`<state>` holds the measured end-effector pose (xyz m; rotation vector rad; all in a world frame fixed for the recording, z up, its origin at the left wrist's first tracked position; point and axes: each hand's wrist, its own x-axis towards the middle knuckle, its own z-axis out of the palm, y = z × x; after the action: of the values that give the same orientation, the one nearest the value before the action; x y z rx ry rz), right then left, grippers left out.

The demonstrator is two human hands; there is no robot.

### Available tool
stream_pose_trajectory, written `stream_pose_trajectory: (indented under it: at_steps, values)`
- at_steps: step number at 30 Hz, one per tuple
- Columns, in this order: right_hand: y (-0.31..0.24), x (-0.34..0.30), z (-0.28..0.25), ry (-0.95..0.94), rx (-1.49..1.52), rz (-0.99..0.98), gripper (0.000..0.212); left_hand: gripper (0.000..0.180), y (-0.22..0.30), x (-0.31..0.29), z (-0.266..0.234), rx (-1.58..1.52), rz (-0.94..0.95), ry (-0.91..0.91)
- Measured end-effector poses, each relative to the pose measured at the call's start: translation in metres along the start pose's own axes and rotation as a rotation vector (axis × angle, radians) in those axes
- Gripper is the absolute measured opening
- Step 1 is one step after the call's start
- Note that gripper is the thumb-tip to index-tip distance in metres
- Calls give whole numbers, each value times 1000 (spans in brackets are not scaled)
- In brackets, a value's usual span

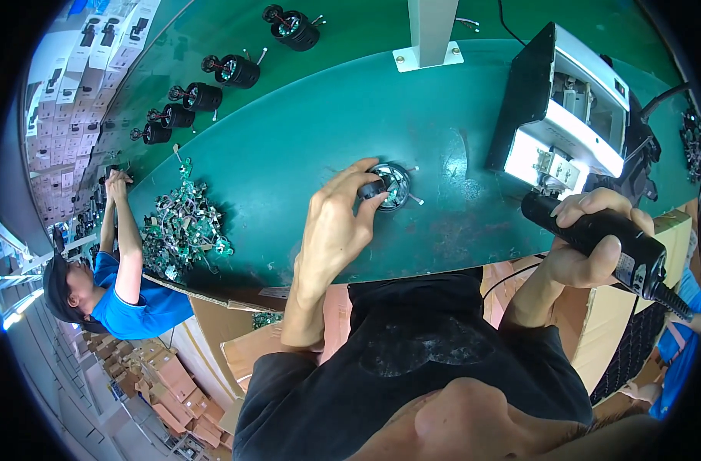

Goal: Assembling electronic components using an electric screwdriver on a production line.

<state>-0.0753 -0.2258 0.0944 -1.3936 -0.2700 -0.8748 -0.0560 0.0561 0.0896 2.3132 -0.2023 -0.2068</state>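
Observation:
My left hand (pixel 333 219) pinches a small round black part (pixel 371 189) with thumb and fingers. That part sits at the left side of an open black round housing (pixel 403 201), which stands on the green worktable (pixel 304 161). Wires and pale green pieces show inside the housing, and two short leads with white ends stick out to its right. My right hand (pixel 592 230) is wrapped round a black electric screwdriver (pixel 634 257). Its front end lies close to the lit front of a white and black screw feeder (pixel 519 96); the tip itself is hard to make out.
A heap of small circuit boards with wires (pixel 183 230) lies at the left. Several black housings (pixel 239 71) stand in a row beyond the table's curved edge. A white post (pixel 431 34) rises at the back. White boxes (pixel 89 69) are stacked far left, near a co-worker in blue (pixel 139 303).

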Motion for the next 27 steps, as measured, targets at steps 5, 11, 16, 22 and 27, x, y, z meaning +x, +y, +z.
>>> stream_pose_trajectory:
  at_steps: [5,11,16,22,27]
  values:
    - [0,-1,-3,-25,29,5,41,22,1,3,-6,50,96,-33]
    - [-1,-4,-2,-28,3,-18,42,21,3,6,-6,107,162,-62]
    - [-3,-5,1,-53,-22,-41,42,19,9,7,0,107,86,-52]
    - [-4,-4,-1,-66,-17,-49,43,21,6,2,1,51,6,-67]
    - [3,-6,-5,-77,-22,-29,54,32,-10,-4,-5,-131,18,-157]
